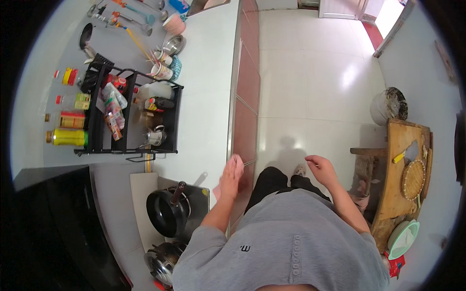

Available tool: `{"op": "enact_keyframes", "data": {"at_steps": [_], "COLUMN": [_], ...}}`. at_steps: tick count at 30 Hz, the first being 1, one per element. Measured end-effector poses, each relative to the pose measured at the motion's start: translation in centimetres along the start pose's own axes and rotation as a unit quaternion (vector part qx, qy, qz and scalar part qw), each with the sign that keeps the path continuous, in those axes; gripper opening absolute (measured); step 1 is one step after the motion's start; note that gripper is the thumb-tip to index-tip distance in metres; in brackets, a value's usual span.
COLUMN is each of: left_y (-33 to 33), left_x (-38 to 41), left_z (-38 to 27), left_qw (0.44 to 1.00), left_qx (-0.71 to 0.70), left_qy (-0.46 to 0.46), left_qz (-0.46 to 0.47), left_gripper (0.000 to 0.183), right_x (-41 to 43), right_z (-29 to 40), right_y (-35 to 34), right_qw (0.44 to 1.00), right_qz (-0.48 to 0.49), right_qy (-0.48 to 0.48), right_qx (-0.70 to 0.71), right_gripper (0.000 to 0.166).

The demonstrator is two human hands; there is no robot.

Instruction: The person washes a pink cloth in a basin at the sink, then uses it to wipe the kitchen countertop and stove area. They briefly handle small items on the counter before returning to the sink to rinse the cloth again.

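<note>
My left hand lies over a pink cloth at the front edge of the white countertop, beside the stove. Parts of the cloth show past the fingertips and beside the wrist; the palm hides the rest. Over the floor, to the right of my legs, my right hand hangs in the air with bent fingers and holds nothing. A black wok with a dark handle stands on the stove, left of my left forearm.
A black metal rack with bottles stands against the wall on the countertop. Farther along are paper cups and a steel bowl. At right, a wooden table bears a cleaver and a woven tray; a bucket stands beyond.
</note>
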State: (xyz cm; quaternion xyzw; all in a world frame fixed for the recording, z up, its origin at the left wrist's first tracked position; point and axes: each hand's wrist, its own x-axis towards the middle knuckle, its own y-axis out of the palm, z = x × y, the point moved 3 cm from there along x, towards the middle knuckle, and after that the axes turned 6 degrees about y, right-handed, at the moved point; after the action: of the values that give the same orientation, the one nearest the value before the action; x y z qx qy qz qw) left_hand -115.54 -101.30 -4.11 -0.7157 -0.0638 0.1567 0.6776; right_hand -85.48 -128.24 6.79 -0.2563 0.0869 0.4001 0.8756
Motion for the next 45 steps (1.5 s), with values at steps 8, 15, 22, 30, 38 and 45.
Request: {"op": "enact_keyframes", "data": {"at_steps": [8,15,22,30,38,45], "left_y": [-0.1,-4.6,-7.2,-11.3,-10.0,-12.5], "left_x": [22.4,43.8,59.3,68.6,66.7,62.6], "left_z": [9.1,13.4,18.1,18.7,17.9,14.8], "left_qw": [0.946,0.986,0.98,0.976,0.971,0.955], "left_qx": [-0.266,-0.102,-0.143,-0.152,-0.151,-0.077], "left_qy": [-0.171,-0.096,-0.13,-0.151,-0.182,-0.223], "left_qz": [-0.073,-0.089,-0.055,0.034,0.033,0.182], "left_gripper": [0.073,0.057,0.061,0.068,0.068,0.094], "right_x": [5.8,13.8,21.4,30.0,45.6,56.1], "right_z": [-1.8,1.4,5.8,8.2,11.9,13.7], "right_y": [-4.6,-5.8,-8.4,-9.9,-17.4,-24.6], "right_qw": [0.993,0.982,0.972,0.979,0.997,0.999], "right_qz": [-0.063,-0.074,-0.139,-0.089,-0.018,0.029], "right_qy": [0.104,0.175,0.188,0.185,0.054,0.0], "right_qx": [0.001,0.01,0.008,0.001,-0.049,-0.039], "right_gripper": [0.019,0.021,0.022,0.023,0.023,0.023]}}
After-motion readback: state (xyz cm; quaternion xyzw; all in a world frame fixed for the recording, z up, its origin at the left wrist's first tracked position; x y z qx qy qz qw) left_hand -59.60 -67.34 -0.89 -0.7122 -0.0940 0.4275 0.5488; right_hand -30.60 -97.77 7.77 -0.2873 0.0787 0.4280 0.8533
